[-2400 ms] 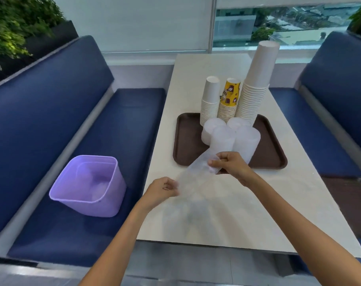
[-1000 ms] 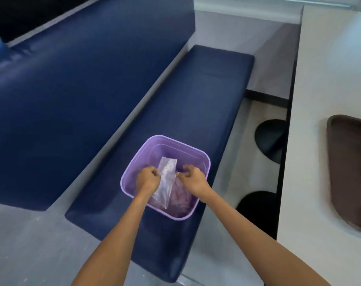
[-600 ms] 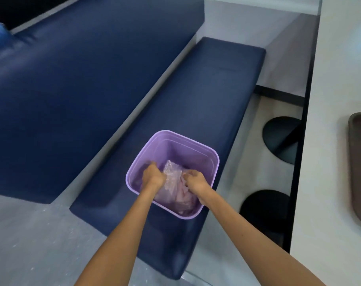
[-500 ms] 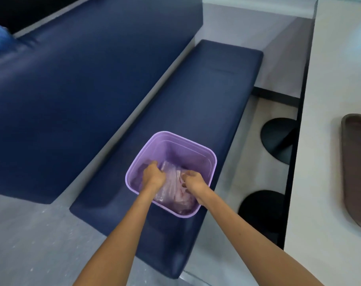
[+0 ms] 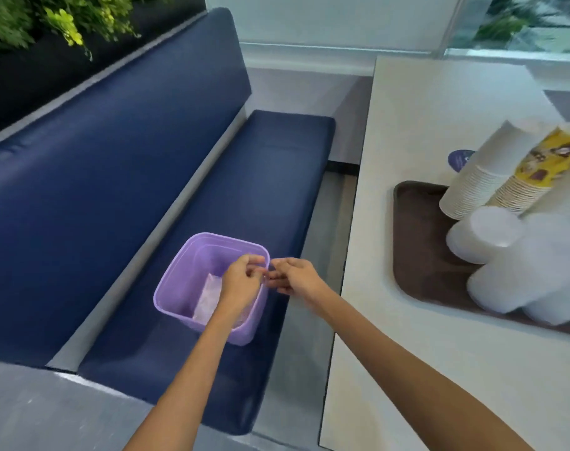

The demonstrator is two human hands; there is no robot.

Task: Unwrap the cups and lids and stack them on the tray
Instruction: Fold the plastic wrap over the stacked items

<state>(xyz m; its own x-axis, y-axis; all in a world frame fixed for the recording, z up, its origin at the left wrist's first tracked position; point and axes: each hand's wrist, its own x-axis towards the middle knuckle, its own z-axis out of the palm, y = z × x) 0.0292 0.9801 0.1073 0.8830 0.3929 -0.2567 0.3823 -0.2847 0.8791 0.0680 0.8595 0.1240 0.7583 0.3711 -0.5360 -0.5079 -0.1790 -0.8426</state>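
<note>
Now | left hand, right hand loosely curled, empty | bin on blue bench | tray on table

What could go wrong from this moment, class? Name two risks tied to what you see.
1. The purple bin sits on the bench seat near its front edge; the left hand or right hand at its rim could tip it, spilling the wrapper.
2. The tall cup stacks crowd the tray beside the lid stacks; a nudge may topple them.
</note>
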